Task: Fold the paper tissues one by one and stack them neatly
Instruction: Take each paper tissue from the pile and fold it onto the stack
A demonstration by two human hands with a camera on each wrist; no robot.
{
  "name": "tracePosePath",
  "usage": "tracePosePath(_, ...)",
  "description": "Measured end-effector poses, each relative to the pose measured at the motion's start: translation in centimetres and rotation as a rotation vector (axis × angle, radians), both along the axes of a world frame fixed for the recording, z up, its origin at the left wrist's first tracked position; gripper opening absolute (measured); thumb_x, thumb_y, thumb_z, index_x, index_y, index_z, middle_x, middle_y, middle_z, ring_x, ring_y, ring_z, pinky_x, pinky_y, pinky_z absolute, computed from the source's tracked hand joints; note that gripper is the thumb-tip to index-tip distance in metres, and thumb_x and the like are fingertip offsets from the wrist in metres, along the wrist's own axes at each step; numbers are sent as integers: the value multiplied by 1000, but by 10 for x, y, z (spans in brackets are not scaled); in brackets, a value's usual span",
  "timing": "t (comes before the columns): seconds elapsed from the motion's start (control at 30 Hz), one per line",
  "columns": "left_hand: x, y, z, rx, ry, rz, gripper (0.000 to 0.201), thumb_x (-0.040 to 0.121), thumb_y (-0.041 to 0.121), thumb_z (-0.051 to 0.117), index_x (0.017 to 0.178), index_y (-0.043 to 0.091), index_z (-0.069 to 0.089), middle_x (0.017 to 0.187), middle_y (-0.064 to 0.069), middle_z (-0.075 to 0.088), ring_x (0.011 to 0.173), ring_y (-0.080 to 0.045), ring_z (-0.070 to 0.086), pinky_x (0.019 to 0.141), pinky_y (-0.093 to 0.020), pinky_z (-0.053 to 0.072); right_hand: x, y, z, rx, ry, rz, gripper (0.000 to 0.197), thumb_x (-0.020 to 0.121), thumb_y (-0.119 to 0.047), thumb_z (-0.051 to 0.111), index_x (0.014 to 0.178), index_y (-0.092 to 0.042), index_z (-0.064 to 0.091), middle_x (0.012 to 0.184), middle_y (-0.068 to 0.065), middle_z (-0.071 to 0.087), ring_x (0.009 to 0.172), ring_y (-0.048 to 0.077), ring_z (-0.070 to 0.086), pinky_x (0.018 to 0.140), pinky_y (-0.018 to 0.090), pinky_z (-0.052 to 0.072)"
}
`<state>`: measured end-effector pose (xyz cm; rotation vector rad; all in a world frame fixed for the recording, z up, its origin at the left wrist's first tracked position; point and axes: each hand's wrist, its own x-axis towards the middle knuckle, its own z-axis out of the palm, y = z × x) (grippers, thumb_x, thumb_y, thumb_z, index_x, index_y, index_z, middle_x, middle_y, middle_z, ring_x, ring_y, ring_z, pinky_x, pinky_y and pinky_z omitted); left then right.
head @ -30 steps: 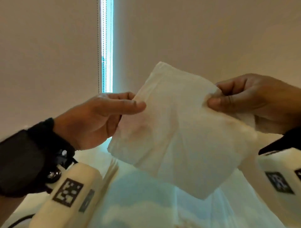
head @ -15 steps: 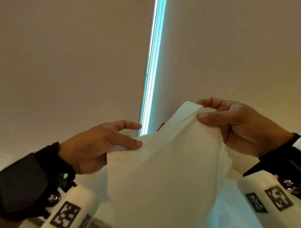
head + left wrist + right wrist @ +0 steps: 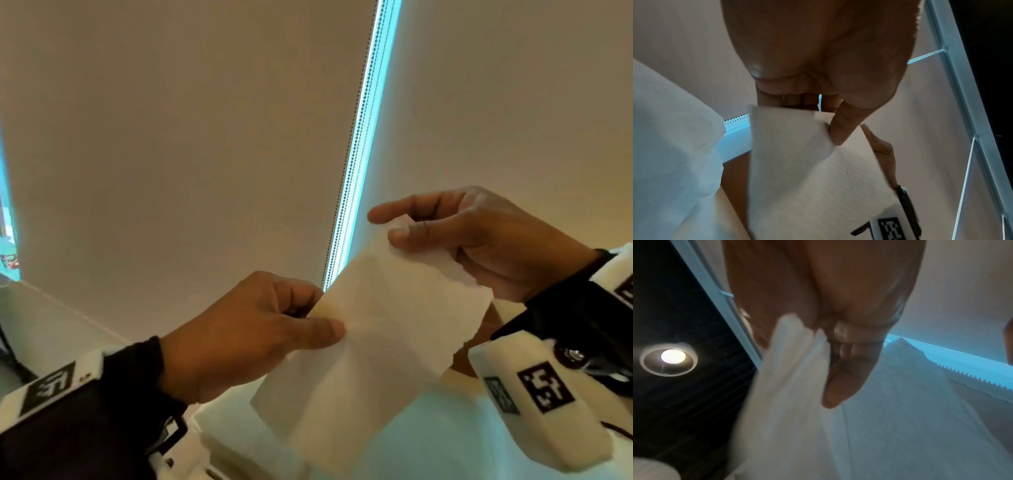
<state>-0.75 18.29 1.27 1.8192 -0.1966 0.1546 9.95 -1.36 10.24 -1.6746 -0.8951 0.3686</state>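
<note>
A white paper tissue (image 3: 370,359) hangs in the air between both hands, in front of beige roller blinds. My left hand (image 3: 246,329) pinches its left edge between thumb and fingers; the left wrist view shows the thumb pressed on the tissue (image 3: 807,170). My right hand (image 3: 479,240) pinches the upper right corner, thumb over forefinger. In the right wrist view the tissue (image 3: 793,394) drapes down from under the thumb. The lower part of the sheet hangs loose. No stack of tissues is in view.
Two beige roller blinds (image 3: 188,154) fill the background, with a bright blue gap and a bead chain (image 3: 359,144) between them. A pale surface (image 3: 428,438) lies below the hands. A ceiling lamp (image 3: 672,356) shows in the right wrist view.
The view has tilted further up. My left hand went from open fingers on the tissue to a pinch on its edge. My right hand has lifted its corner higher.
</note>
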Motion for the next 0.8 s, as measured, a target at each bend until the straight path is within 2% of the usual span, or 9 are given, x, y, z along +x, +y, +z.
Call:
tracePosePath(0.07,-2,5,-1,0,5,44,24,73,32,72,89,15,77,91,-8,76,88,-32,72,86,-47,57,2,2,3,-208,-88,19,38,60,-12,77,97,-9,77,85,10,75,72,21,70,61,27,55)
tracePosePath(0.13,-5,10,-1,-8,0,86,14,74,28,70,82,19,75,86,-6,76,80,-29,72,73,-42,59,5,5,5,-376,-200,2,25,62,-18,86,85,-12,77,86,7,73,77,20,63,67,29,48)
tracePosePath(0.27,-21,21,-1,-83,-23,137,14,65,23,72,79,24,74,84,-9,76,70,-26,74,58,-34,57,17,14,5,-243,-111,43,3,70,-20,74,69,-20,71,103,13,71,92,23,66,79,33,49)
tracePosePath(0.4,-39,28,-8,-201,-216,338,33,59,24,70,86,44,72,77,-9,76,64,-23,74,49,-28,56,21,31,-1,-30,90,137,5,82,-11,65,77,-12,66,71,5,66,59,15,64,53,24,54)
tracePosePath(0.5,-53,32,-20,-98,-369,496,33,58,37,66,88,48,73,79,4,77,69,-13,73,52,-23,55,30,53,-11,-45,73,11,3,87,-9,63,87,-9,66,72,7,65,54,16,63,48,24,52)
tracePosePath(0.6,-59,39,-40,-60,-316,642,26,55,43,67,78,40,77,81,10,76,76,-14,70,58,-37,56,40,69,-25,-107,142,43,24,80,-7,69,103,-7,68,86,10,70,69,20,68,61,30,58)
tracePosePath(0.67,-59,39,-54,-57,-227,685,15,63,32,74,75,38,78,77,8,76,75,-23,69,61,-43,57,46,72,-37,-144,200,78,43,67,0,75,109,-9,69,90,10,72,78,23,69,74,37,60)
tracePosePath(0.73,-59,37,-64,18,-118,698,27,71,13,78,71,40,77,65,3,74,59,-20,68,55,-36,57,54,76,-52,-195,211,43,48,65,12,75,109,-9,70,88,13,70,84,30,66,88,50,54)
tracePosePath(0.8,-58,29,-71,83,-14,692,32,71,11,81,66,43,76,55,2,71,42,-12,62,48,-29,55,61,82,-71,-294,164,-42,39,74,16,69,106,-7,69,84,15,68,88,33,62,95,58,47)
